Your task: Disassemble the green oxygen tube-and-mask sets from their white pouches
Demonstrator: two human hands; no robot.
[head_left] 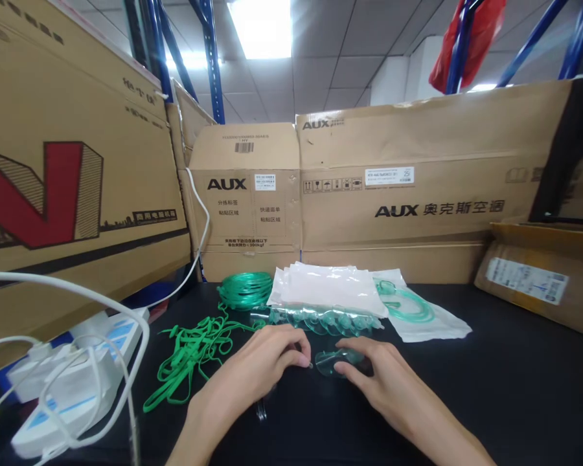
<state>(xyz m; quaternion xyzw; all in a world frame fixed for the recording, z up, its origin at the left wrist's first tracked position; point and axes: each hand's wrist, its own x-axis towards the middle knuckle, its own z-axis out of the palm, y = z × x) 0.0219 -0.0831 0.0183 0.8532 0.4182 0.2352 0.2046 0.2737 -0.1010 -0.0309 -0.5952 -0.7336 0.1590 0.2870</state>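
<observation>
My right hand (369, 369) rests on the black table (515, 388), its fingers curled around a clear green plastic mask (333, 361). My left hand (267, 362) lies just left of it, fingers bent and pinched near the mask's left edge on a small clear part I cannot make out. Behind the hands lies a row of several more clear green masks (315, 320). A stack of clear plastic bags (328, 288) sits behind those. Loose green elastic straps (194, 353) lie to the left, and a coil of green tubing (245, 289) lies beyond them.
A bagged mask with tubing (418, 314) lies at the right of the stack. White power strips with cables (72, 375) sit at the left edge. Large cardboard boxes (393, 188) wall the back and left; a smaller parcel (539, 278) stands at the right.
</observation>
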